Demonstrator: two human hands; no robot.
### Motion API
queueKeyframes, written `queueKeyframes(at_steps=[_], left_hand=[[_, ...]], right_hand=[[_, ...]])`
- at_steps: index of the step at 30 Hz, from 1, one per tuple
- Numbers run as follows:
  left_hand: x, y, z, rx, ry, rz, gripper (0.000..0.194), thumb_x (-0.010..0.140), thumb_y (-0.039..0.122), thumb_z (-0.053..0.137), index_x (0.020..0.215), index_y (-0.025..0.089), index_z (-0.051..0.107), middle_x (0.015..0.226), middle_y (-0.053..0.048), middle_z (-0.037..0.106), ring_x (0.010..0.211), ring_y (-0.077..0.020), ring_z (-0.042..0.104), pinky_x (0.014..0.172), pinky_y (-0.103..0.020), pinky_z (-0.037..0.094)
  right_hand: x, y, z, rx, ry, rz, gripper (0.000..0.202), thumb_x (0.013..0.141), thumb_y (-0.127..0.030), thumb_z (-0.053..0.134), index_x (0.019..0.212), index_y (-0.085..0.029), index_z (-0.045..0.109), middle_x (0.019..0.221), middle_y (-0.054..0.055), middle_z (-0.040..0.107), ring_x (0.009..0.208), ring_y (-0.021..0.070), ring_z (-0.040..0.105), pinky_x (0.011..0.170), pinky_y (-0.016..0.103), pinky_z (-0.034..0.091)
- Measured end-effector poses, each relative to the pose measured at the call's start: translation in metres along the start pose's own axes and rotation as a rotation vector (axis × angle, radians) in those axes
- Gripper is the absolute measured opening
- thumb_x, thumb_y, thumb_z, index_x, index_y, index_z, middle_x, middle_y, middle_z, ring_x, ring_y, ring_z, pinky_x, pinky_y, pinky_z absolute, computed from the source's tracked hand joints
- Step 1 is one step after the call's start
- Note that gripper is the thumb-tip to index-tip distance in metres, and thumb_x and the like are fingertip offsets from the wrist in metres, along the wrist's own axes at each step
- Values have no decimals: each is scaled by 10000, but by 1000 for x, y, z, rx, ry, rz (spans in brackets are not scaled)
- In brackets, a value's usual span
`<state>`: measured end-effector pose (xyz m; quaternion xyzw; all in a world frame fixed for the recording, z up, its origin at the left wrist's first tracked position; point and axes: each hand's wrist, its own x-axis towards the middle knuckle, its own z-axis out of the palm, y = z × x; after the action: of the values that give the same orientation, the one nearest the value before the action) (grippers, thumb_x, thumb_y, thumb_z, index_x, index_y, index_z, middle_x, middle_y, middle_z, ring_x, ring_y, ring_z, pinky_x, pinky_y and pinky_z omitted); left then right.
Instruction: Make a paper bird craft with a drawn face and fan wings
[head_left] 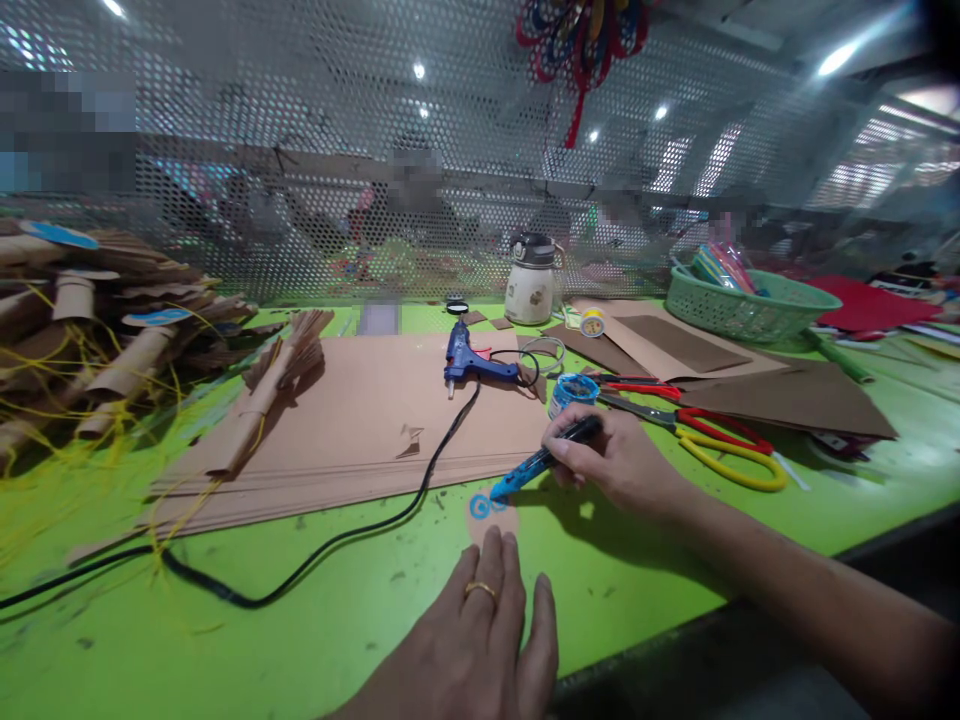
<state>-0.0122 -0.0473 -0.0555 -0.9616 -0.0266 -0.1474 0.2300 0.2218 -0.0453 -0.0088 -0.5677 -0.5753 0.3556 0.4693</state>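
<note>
My right hand [592,455] is closed around a dark brush-like pen [534,467] with blue paint along its lower part. Its blue tip touches a small round brown paper piece [493,522] that bears two blue ring marks. Flat on the near edge of that piece lies my left hand [484,625], fingers stretched out, a ring on one finger. Just behind my right hand stands an open jar of blue paint [574,392].
A blue glue gun [478,360] with a black cable [337,540] rests on brown paper sheets [360,400]. Scissors [720,430] lie right, near a green basket [750,305]. A bottle [530,285] stands behind; paper bundles [127,360] are piled left.
</note>
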Motion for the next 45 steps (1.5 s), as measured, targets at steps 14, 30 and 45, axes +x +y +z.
queueKeyframes(at_steps=[14,30,45], left_hand=[[1,-1,-2,16,21,-1,372,976,283,457,1226,15,522,1149,-315,647,1103,-397,642,887,-495,552],[2,-3,3,60,29,3,309,945,131,442,1234,37,499,1152,-277,662,1114,-379,640,887,-470,552],[1,-1,5,39,60,-19,303,956,166,460,1226,34,505,1143,-288,660,1111,-393,637,882,-467,558]], right_hand=[[0,-5,-3,-69,67,-12,141,799,-292,649,735,-186,580,508,-30,591,448,107,498,482,241,408],[0,-1,1,-24,21,5,126,837,-296,622,807,-179,588,550,-20,618,476,112,534,505,244,440],[3,1,-15,134,322,-72,113,774,-279,653,729,-187,607,461,-40,577,409,102,471,423,222,358]])
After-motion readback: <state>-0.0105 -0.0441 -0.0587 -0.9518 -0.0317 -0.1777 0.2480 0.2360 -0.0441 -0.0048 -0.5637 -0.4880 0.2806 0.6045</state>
